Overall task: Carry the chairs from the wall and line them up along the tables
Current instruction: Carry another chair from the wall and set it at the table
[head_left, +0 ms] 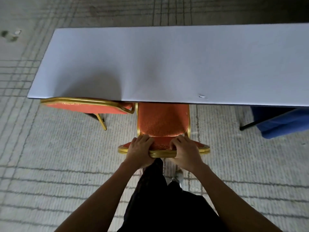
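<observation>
An orange padded chair [163, 120] with a gold frame stands right in front of me, its seat partly under the near edge of the long white table [167, 64]. My left hand [139, 150] and my right hand [186, 150] both grip the top of its backrest, fingers curled over the gold rail. A second orange chair [87, 106] stands just to the left, its backrest close against the table edge and almost touching the first chair.
A blue cloth [282, 123] hangs under the table at the right beside a black table leg [250, 125]. Pale patterned carpet covers the floor. My dark trousers and one shoe [178, 176] are below the chair back.
</observation>
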Available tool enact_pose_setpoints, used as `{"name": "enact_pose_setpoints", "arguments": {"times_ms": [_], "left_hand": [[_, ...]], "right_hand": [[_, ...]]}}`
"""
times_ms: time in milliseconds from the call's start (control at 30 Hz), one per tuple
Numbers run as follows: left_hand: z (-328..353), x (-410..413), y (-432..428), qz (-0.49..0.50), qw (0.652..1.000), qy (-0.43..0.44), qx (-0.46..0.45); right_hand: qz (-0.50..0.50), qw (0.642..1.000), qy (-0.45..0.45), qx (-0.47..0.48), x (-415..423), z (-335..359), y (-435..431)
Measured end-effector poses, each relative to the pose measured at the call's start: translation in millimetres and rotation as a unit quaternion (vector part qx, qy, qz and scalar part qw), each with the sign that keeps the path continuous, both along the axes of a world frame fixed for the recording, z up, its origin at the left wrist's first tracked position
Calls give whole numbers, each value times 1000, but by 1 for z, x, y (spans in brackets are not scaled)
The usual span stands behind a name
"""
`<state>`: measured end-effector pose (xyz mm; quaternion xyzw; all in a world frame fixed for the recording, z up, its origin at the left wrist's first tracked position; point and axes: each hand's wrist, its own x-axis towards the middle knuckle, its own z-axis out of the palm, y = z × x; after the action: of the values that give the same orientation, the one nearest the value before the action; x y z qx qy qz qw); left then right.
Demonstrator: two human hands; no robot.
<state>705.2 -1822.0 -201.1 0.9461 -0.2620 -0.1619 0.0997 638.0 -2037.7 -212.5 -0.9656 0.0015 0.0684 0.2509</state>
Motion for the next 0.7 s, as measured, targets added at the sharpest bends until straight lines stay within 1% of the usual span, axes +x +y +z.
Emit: {"name": "enact_pose_setpoints", "arguments": {"times_ms": [100,200,367,500,567,600,633,667,700], "left_hand": [[-2,-7,2,4,1000,-7,2],[-3,-15,4,50,999,0,5],[-2,-25,2,104,994,13,-23],[2,-25,7,117,990,58,-50],[6,-26,12,123,985,89,-83],[8,-27,14,126,980,115,-102],[14,-29,17,134,972,141,-132],[21,-33,18,162,956,174,-173],[32,-35,19,205,930,210,-221]], "right_hand": [[4,1000,-11,-23,-8,-3,2],[-7,999,-14,-29,-10,-3,7],[-51,998,-23,-7,-21,-3,14],[-55,995,31,76,-30,2,15],[-81,986,55,132,-33,15,19],[-123,972,63,192,-35,22,22],[-174,951,53,251,-38,29,27],[-229,927,33,297,-41,32,30],[-281,905,6,320,-44,36,36]]}}
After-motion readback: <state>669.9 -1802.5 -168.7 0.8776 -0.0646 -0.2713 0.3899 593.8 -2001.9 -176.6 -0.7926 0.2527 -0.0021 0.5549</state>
